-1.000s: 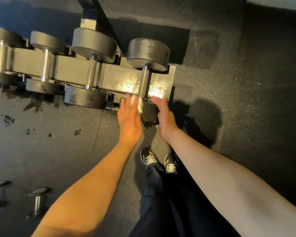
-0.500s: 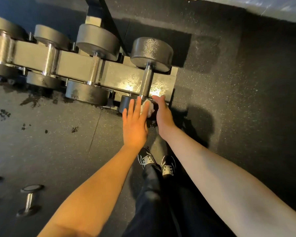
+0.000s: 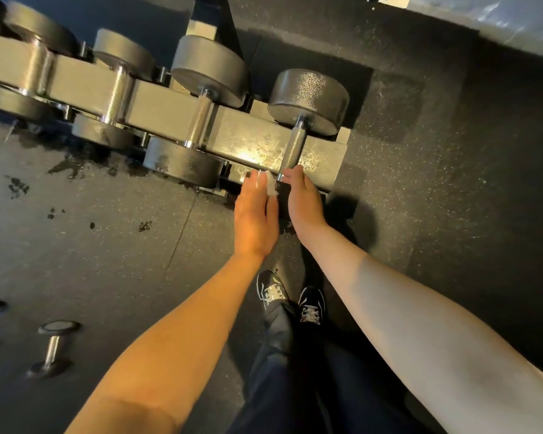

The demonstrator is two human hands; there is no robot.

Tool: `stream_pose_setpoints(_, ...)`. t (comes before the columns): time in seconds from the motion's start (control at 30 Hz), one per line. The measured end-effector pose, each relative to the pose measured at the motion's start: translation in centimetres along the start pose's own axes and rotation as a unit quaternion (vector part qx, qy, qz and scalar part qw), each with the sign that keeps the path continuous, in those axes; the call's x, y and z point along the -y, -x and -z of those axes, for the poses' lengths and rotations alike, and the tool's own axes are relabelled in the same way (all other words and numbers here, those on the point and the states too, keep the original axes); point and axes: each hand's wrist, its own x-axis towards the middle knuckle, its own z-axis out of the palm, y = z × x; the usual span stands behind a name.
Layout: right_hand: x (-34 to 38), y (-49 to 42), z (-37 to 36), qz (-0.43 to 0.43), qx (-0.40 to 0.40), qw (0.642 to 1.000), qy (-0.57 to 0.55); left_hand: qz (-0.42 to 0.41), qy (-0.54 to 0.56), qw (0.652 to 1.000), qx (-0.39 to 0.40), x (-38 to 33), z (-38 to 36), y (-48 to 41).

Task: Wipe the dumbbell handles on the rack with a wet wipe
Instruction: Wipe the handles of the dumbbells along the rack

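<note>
The rightmost dumbbell on the rack has a chrome handle, a far head and a near head mostly hidden between my hands. My left hand lies flat with straight fingers and presses a white wet wipe against the near head, just below the handle's lower end. My right hand rests along the right side of that head. Its fingertips reach the base of the handle, close to the wipe.
The metal rack carries more dumbbells to the left. A small dumbbell stands on the rubber floor at lower left. Dark wet spots mark the floor under the rack. My shoes are below my hands.
Both hands slid a little down over the near head with the wipe, then came back up toward the base of the handle. The dumbbell has stayed in its place.
</note>
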Motion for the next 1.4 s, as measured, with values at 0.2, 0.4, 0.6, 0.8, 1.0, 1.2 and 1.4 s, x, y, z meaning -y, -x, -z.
stream_pose_setpoints(0.2, -0.6, -0.4, -0.2, 0.08, 0.049, 0.989, 0.114, 0.146, 0.113, 0.983, -0.012, 0.6, 0.8, -4.1)
stream_pose_setpoints(0.4, -0.8, -0.6, 1.1, 0.049, 0.096, 0.994, 0.028, 0.324, 0.232, 0.917, -0.006, 0.8, 1.3, -3.7)
stream_pose_setpoints(0.6, -0.3, 0.1, 2.0, 0.015, 0.115, 0.991, -0.059, 0.053, 0.016, 0.998, 0.026, 0.7, -1.5, 1.1)
stream_pose_setpoints(0.8, -1.2, 1.0, 3.8, -0.047, 0.078, 0.989, -0.118, -0.058, -0.181, 0.981, 0.041, -1.0, -3.2, 3.8)
stream_pose_setpoints(1.0, -2.2, 1.6, 4.8, -0.054, 0.068, 0.986, -0.139, -0.049, -0.299, 0.951, 0.064, -1.1, -4.4, 3.7)
stream_pose_setpoints(1.2, -2.1, 2.0, 4.3, -0.056, 0.066, 0.988, -0.127, 0.009, -0.201, 0.979, 0.021, -0.3, -1.7, 3.2)
stream_pose_setpoints(1.4, -3.1, 1.1, 4.6, -0.051, 0.111, 0.989, -0.085, 0.189, 0.021, 0.982, -0.001, -0.1, -0.8, -0.1)
